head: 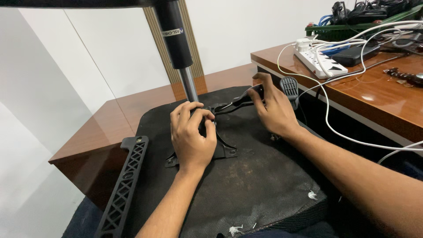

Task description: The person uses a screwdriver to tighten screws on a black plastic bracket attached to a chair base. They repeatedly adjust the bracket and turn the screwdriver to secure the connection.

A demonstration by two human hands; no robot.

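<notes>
An upturned office chair seat [246, 185], covered in black fabric, lies in front of me. A black metal mechanism plate [225, 150] is fixed at its middle, and a gas-lift cylinder [178, 48] rises from it. My left hand [191, 136] is closed around the base of the cylinder at the mechanism. My right hand [273, 105] grips the black adjustment lever [229, 105] that sticks out to the right, beside its paddle handle [289, 87].
A black plastic armrest bracket [125, 185] lies along the seat's left edge. A brown wooden desk [365, 92] at the right carries a white power strip [317, 57], white cables and a green crate [352, 28]. A white wall stands behind.
</notes>
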